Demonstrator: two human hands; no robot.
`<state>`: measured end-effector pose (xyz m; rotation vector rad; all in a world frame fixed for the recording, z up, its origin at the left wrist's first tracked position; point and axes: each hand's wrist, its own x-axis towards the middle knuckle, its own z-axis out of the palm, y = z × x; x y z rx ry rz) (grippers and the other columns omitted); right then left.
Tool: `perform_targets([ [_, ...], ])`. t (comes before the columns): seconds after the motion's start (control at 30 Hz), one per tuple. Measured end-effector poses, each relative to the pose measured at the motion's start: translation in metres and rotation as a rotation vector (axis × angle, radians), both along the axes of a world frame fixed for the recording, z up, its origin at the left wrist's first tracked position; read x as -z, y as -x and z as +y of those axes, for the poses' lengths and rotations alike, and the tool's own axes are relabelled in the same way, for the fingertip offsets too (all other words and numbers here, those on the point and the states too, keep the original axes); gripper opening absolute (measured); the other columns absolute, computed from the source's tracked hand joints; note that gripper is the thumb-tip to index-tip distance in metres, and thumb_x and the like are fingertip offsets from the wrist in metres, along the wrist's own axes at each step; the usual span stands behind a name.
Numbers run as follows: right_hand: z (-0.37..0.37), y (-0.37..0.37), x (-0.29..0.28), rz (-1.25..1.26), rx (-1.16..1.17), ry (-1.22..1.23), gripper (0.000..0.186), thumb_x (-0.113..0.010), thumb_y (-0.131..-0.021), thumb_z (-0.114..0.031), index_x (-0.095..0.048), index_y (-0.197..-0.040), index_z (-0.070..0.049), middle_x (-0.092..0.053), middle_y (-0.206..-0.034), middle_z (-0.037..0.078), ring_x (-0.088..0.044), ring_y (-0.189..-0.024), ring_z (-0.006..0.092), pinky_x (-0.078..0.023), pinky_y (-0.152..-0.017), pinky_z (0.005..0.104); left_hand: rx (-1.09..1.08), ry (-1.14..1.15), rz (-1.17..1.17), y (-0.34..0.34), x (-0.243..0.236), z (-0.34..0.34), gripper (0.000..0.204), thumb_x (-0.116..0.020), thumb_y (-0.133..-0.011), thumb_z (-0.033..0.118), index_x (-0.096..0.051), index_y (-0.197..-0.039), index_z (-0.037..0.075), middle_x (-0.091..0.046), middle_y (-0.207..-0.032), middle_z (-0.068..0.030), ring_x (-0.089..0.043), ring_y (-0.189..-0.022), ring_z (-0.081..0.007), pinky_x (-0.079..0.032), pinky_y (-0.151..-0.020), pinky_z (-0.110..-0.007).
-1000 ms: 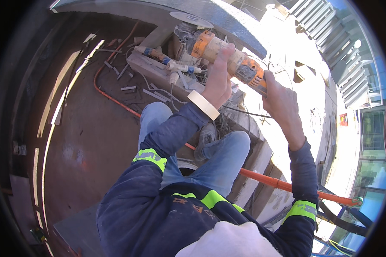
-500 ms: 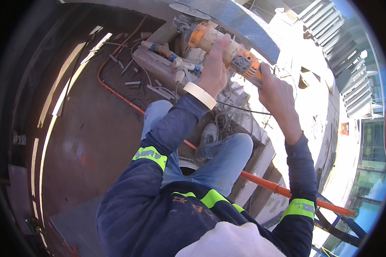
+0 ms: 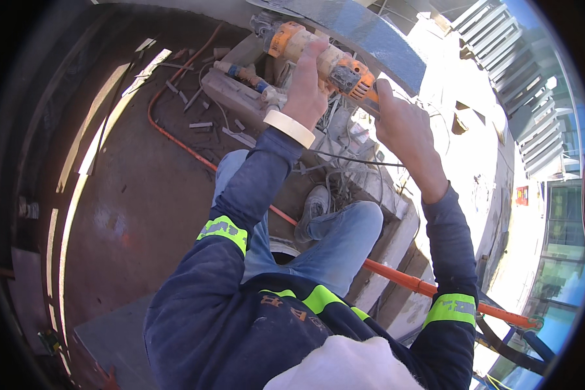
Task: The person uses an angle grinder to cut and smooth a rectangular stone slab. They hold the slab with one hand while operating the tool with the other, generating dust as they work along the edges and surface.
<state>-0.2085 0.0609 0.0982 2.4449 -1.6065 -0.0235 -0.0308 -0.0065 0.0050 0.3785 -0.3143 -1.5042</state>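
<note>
A dusty orange-and-cream angle grinder (image 3: 299,45) is held out ahead, its head end close against the curved grey slab (image 3: 391,49) at the top. My left hand (image 3: 307,91) wraps round the middle of its body, thumb on top. My right hand (image 3: 402,123) is closed on its rear end, where the dark cable hangs below. A cream roll of tape (image 3: 289,129) circles my left wrist like a bracelet. The grinder's disc is mostly hidden behind its head and the slab's edge.
Beneath the grinder, a dusty block (image 3: 231,97) bears a blue-and-white tool (image 3: 242,73). Offcuts (image 3: 201,125) and tangled cables lie around it. An orange hose (image 3: 166,133) crosses the floor at left. An orange tube (image 3: 403,279) runs past my knee at right. A bucket (image 3: 283,250) stands between my legs.
Both hands have moved the grinder a little left and up along the slab. Its pale disc, plainly seen before, is now mostly out of sight. My legs stay put.
</note>
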Motion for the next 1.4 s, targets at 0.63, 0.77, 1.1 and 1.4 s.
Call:
perform_targets([
  [0.63, 0.051, 0.079, -0.005, 0.006, 0.108, 0.017, 0.057, -0.077, -0.089, -0.009, -0.049, -0.140, -0.012, -0.078, -0.089, 0.022, -0.076, -0.078, 0.0454, -0.057, -0.068, 0.0549, 0.046, 0.078, 0.015, 0.077, -0.008, 0.060, 0.042, -0.074, -0.102, 0.037, -0.058, -0.129, 0.010, -0.071, -0.122, -0.0082, -0.072, -0.121, -0.0229, -0.057, -0.105, -0.043],
  [0.77, 0.049, 0.079, -0.003, 0.003, 0.104, 0.028, 0.058, -0.075, -0.090, -0.009, -0.049, -0.141, -0.012, -0.077, -0.089, 0.022, -0.076, -0.079, 0.0456, -0.056, -0.067, 0.0553, 0.053, 0.071, 0.018, 0.076, -0.012, 0.063, 0.042, -0.074, -0.102, 0.038, -0.058, -0.129, 0.010, -0.071, -0.121, -0.0077, -0.072, -0.121, -0.0226, -0.058, -0.104, -0.042],
  [1.1, 0.028, 0.068, 0.007, -0.021, 0.049, 0.045, 0.058, -0.072, -0.090, -0.006, -0.049, -0.143, -0.011, -0.076, -0.087, 0.023, -0.074, -0.077, 0.0467, -0.055, -0.065, 0.0563, 0.022, 0.126, -0.049, 0.059, -0.003, 0.044, 0.040, -0.074, -0.102, 0.038, -0.059, -0.127, 0.010, -0.071, -0.118, -0.0063, -0.073, -0.116, -0.0208, -0.058, -0.103, -0.039],
  [1.4, 0.020, 0.044, 0.004, -0.073, -0.036, 0.070, 0.042, -0.070, -0.096, -0.006, -0.048, -0.132, -0.008, -0.075, -0.084, 0.022, -0.076, -0.075, 0.0440, -0.059, -0.063, 0.0526, -0.005, 0.123, -0.063, 0.042, 0.003, 0.030, 0.049, -0.074, -0.101, 0.043, -0.057, -0.134, 0.011, -0.072, -0.123, -0.0086, -0.074, -0.118, -0.0231, -0.057, -0.102, -0.042],
])
